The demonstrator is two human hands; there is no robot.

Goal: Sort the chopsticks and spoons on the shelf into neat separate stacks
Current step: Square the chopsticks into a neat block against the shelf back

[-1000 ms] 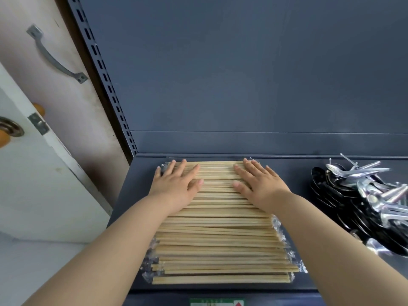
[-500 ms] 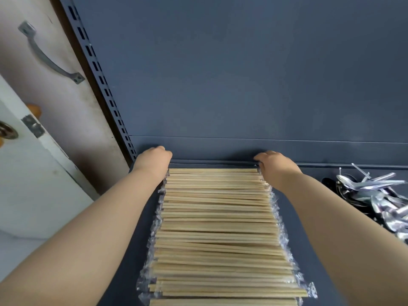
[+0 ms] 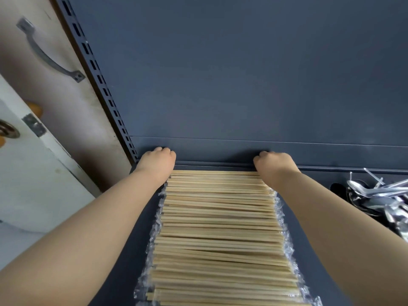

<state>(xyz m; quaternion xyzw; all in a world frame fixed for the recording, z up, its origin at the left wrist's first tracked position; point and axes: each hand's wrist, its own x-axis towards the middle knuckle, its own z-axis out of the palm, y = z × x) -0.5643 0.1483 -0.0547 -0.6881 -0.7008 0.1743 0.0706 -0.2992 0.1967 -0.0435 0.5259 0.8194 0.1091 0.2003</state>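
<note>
A wide stack of wrapped wooden chopsticks [image 3: 218,228] lies on the dark shelf [image 3: 313,195], running from the back wall toward me. My left hand [image 3: 157,162] sits at the stack's far left corner, with its fingers curled down over the back end. My right hand [image 3: 274,166] does the same at the far right corner. The fingertips of both hands are hidden behind the stack. A pile of metal spoons [image 3: 379,195] lies on black dishes at the right edge, apart from both hands.
The shelf's blue back panel [image 3: 242,74] rises just behind my hands. A slotted upright [image 3: 103,89] borders the shelf on the left. Beyond it stands a door with a metal handle [image 3: 47,56].
One second ago both hands lay flat on top of the stack. They have slid to its far corners and their fingers have curled over the back end. The view has moved closer.
</note>
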